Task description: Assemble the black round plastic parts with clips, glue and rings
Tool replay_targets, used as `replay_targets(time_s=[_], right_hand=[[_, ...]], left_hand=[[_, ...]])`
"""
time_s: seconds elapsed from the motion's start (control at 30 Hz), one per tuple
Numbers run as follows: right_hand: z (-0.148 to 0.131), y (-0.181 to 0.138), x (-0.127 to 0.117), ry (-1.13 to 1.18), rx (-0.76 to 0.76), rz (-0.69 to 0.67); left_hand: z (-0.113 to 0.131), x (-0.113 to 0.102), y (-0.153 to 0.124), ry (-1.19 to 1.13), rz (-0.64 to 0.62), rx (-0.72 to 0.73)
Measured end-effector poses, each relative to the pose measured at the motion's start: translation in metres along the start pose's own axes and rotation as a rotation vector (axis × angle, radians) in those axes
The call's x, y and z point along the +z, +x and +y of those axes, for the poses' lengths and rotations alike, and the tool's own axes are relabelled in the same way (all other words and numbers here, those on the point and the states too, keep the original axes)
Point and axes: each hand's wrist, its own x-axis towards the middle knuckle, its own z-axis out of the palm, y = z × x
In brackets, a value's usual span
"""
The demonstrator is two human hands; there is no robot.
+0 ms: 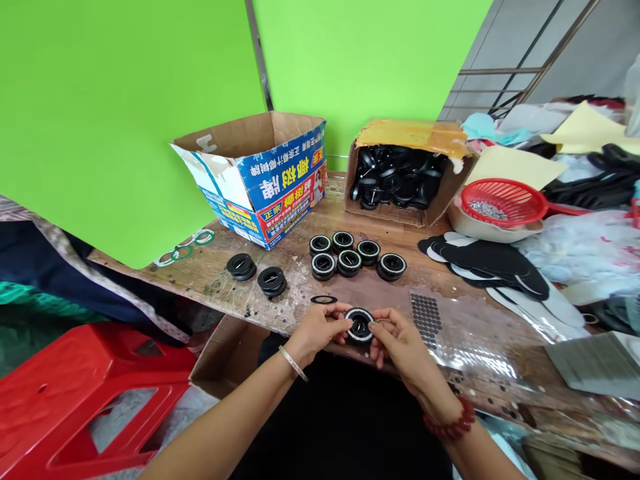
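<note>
Close to the table's near edge, a round black part with a pale ring (359, 325) sits between my two hands. My left hand (323, 328) grips its left side with thumb and fingers. From the right, my right hand (395, 333) pinches the opposite rim. A thin flat black ring (323, 300) lies just beyond my left fingers. Farther back stands a group of several similar round parts (349, 261), each with a pale ring on top. Two stacks of plain black round parts (272, 281) stand to the left.
A blue printed carton (285, 190) stands back left, beside a tipped box (387, 215) full of black round parts. Green and white rings (203, 237) lie far left. On the right are a sheet of black dots (426, 319), insole-shaped pieces (493, 261) and a red strainer (520, 193).
</note>
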Motion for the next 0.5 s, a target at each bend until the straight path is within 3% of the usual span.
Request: replay_targets(time_s=[0.17, 0.33, 0.5], right_hand=[[0.002, -0.008, 0.012, -0.003, 0.057, -0.004], [-0.010, 0.003, 0.008, -0.166, 0.108, -0.093], [-0.010, 0.005, 0.010, -0.130, 0.086, -0.085]], left_hand=[[0.005, -0.007, 0.010, 0.104, -0.021, 0.026], [0.002, -0.007, 0.016, 0.203, -0.039, 0.068], [0.001, -0.006, 0.018, 0.280, -0.041, 0.169]])
